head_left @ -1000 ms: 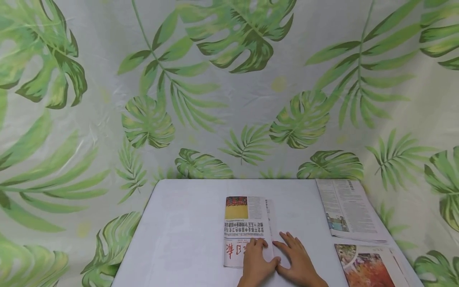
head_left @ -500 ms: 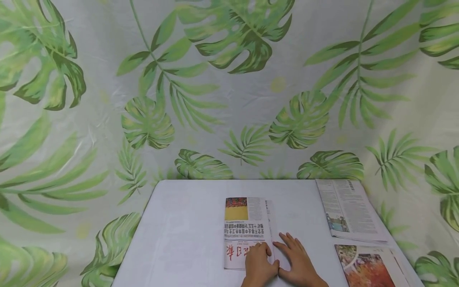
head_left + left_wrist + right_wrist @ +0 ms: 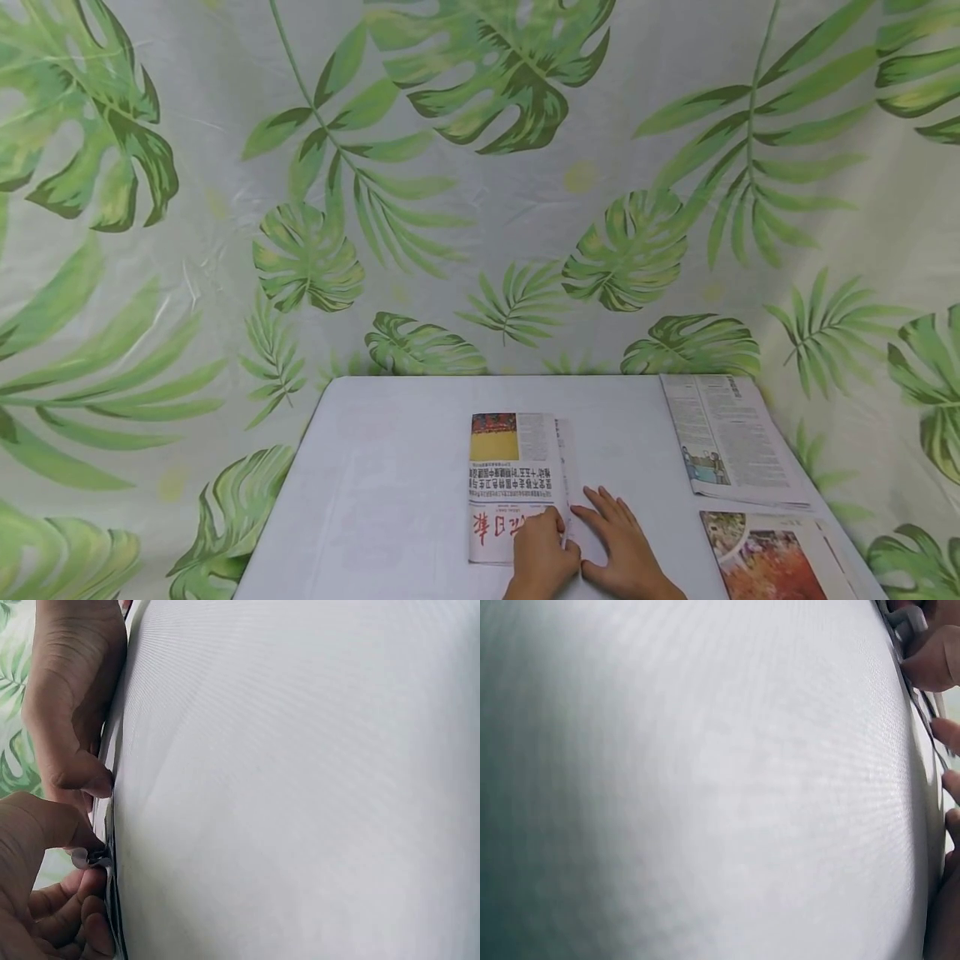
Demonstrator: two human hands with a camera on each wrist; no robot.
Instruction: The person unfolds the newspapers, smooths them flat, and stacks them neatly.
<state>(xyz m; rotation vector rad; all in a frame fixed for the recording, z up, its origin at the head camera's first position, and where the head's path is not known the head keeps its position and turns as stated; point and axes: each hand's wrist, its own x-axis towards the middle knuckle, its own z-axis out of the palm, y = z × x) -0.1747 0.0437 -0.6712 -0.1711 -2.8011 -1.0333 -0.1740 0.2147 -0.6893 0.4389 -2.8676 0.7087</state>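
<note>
A folded newspaper with large red characters and a yellow picture lies upside down to the camera, near the middle of the table. My left hand is at its near right corner in the head view. In the left wrist view, that left hand pinches a small curled bit of the paper's edge between thumb and curled fingers. My right hand rests with spread fingers on the strip along the paper's right side, its thumb close to the left thumb. The right wrist view catches only parts of the fingers at its right edge.
On the white table, a second folded newspaper lies at the far right. Nearer, a printed paper with a red picture lies along the right edge. A leaf-patterned curtain rises behind the table.
My left hand has drawn slightly back toward the table's near side, and its fingers have curled in more. More of the red characters shows. The right hand has hardly moved.
</note>
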